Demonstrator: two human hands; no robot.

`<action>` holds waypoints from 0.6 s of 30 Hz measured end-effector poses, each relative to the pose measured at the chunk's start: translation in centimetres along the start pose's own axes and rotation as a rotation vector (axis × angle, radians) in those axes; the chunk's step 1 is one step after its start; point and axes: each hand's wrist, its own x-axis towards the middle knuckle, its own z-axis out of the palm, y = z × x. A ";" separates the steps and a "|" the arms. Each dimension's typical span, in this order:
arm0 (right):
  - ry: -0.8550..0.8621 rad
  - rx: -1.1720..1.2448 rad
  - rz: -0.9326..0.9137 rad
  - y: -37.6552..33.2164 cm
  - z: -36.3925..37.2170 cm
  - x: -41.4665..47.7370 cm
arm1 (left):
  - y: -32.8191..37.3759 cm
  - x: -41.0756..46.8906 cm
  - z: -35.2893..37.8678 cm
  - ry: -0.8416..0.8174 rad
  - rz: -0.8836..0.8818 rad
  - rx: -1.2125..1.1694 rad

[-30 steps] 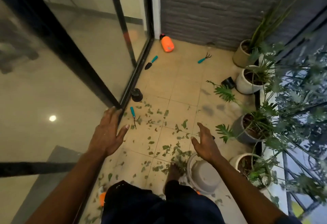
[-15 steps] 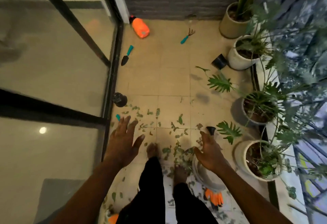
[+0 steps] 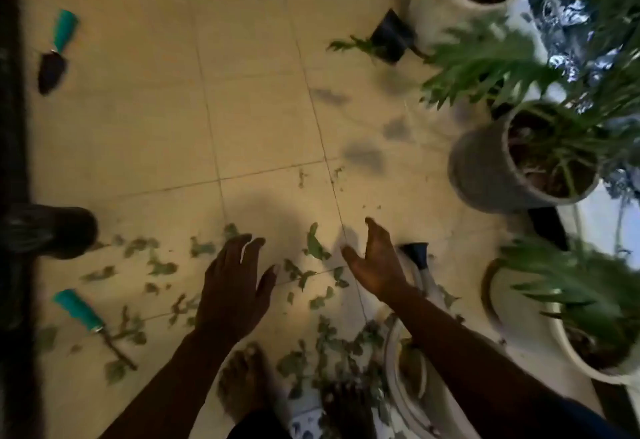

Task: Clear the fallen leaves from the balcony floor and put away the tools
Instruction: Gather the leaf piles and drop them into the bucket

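Light: dim, with a warm yellow cast over the floor tiles (image 3: 259, 119).
Shadows: soft grey patches on the tiles, one just beyond the left hand (image 3: 235, 286).
Blur: motion smear throughout; fallen leaves (image 3: 313, 244) and potted plants (image 3: 485, 57) lose their outlines.
Edges: wide-angle bending; left side sinks to near black.
Brightest: pale patch at the right edge.
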 end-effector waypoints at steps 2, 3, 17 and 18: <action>0.072 -0.001 -0.017 3.4 2.9 5.2 | -2.0 3.5 5.4 0.040 0.079 0.033; 0.115 -0.026 -0.032 4.7 3.9 7.1 | -2.8 4.9 7.5 0.062 0.110 0.045; 0.092 -0.338 -0.788 12.2 11.9 22.0 | -5.6 21.9 22.1 0.300 0.163 0.080; 0.146 -0.261 -0.811 12.1 11.0 22.2 | -5.6 21.8 22.4 0.302 0.173 0.101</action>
